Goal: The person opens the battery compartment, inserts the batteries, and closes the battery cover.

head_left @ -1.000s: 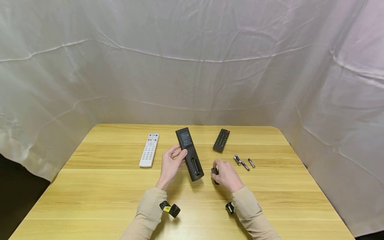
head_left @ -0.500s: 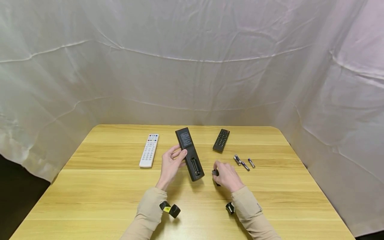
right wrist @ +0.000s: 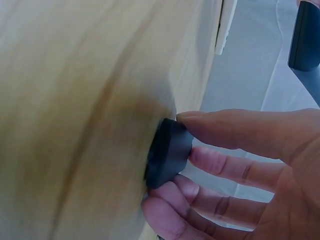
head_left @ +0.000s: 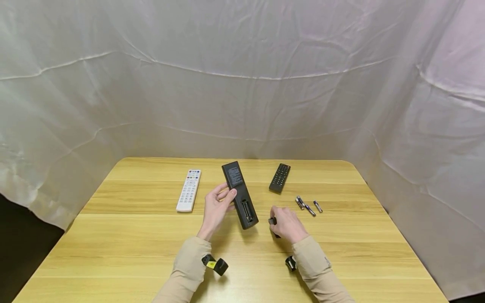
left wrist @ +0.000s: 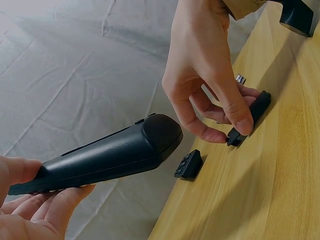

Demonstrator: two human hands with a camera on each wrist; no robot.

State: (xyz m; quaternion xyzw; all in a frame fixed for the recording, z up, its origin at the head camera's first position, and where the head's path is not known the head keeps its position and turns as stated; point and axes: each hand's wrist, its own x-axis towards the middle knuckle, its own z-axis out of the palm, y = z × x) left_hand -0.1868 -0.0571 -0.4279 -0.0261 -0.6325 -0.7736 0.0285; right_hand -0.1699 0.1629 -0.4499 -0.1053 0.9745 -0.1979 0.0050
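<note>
Centre frame: left hand (head_left: 216,208) grips black remote (head_left: 240,195); right hand (head_left: 287,223) tightly pinches small black piece (right wrist: 172,155). Battery compartment (head_left: 247,210): contents unclear.

room: table's (head_left: 113,235) left side | obstacles: white remote (head_left: 188,191), held remote (head_left: 242,193), batteries (head_left: 310,210)

In the head view, clocked from its middle, the table (head_left: 113,252) bears a white remote (head_left: 188,190) at ten o'clock and a small remote (head_left: 279,178) at one o'clock, both flat, keys up and well apart, a creased pale sheet (head_left: 242,105) hanging from nine through twelve to three o'clock.
</note>
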